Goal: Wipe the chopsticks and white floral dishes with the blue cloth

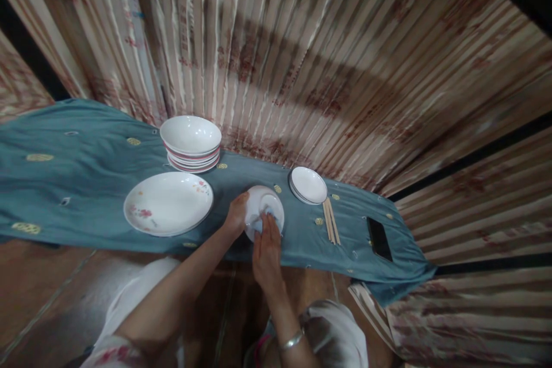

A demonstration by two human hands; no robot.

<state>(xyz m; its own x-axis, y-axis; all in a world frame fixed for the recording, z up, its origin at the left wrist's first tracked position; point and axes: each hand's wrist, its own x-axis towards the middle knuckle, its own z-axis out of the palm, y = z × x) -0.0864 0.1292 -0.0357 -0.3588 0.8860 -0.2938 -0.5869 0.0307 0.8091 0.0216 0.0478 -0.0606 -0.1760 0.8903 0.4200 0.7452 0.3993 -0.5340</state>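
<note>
My left hand (pixel 237 214) grips the left rim of a small white dish (pixel 255 202), which is tilted so that a round ring, perhaps its foot, faces me. A light bluish cloth (pixel 257 225) is pressed against the dish under the fingers of my right hand (pixel 268 244). Those fingers lie close together on it, and part of the cloth is hidden. To the left is an oval white plate (pixel 170 202) with pink flowers, with its edge apart from my left hand.
Behind the oval plate stands a stack of white bowls and plates (pixel 190 135). Small white dishes (pixel 309 184), wooden chopsticks (pixel 330 221) and a dark phone (pixel 379 238) lie to the right on the green tablecloth (pixel 97 152). A patterned curtain (pixel 276 57) hangs along the back.
</note>
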